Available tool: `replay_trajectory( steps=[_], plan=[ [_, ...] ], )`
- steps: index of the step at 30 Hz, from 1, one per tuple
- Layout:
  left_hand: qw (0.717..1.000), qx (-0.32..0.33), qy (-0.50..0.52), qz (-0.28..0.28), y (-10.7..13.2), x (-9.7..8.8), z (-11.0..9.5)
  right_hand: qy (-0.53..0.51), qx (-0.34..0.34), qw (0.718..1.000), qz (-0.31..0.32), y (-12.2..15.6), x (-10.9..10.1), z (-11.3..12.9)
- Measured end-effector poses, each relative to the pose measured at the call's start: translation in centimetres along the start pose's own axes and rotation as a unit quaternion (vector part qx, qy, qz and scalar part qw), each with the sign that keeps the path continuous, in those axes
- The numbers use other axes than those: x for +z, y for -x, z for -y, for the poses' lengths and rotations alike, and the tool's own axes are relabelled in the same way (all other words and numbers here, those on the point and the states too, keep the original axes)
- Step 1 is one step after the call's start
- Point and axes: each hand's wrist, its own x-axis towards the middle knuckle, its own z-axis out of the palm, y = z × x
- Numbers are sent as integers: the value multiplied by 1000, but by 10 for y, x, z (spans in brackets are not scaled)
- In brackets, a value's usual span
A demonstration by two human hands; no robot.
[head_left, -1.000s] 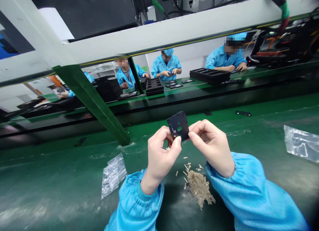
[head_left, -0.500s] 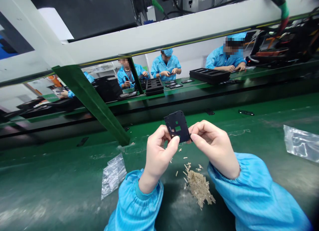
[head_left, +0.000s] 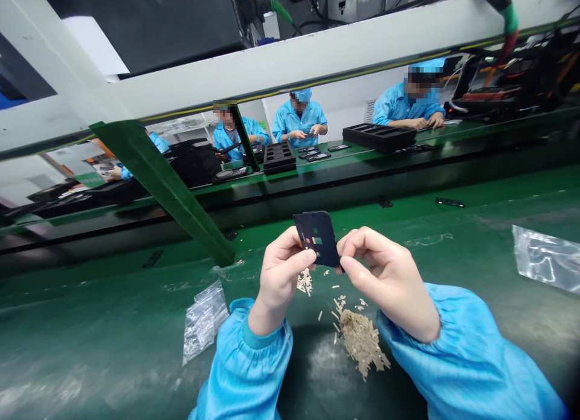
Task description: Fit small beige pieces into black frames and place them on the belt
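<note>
Pinched between the thumb and fingers of my left hand is a thin black plastic plate with several square cutouts, held up on a tilt above the green work surface. My right hand is closed at the plate's lower right edge, thumb and forefinger together there; a small dark bit shows at the thumb tip. Below the hands lies a pile of tan slivers, with a smaller scatter of slivers near my left fingers.
A clear plastic bag lies at left, another clear bag at right. A slanted green post meets the surface at left. Small black parts lie toward the back. Across the bench sit co-workers in blue, beside black trays.
The black plate has moved slightly down and left and turned more edge-on. Both hands shifted with it, keeping their grip. More of the sliver scatter shows by my left hand.
</note>
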Motion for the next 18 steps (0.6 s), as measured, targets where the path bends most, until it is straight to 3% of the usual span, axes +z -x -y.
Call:
replay_trajectory(
  steps=[10, 18],
  plan=[
    [999, -8, 16, 27, -3, -1, 2, 25, -28, 999, 26, 3, 0, 6],
    [998, 32, 39, 45, -5, -2, 4, 7, -26, 999, 35, 2, 2, 5]
  ],
)
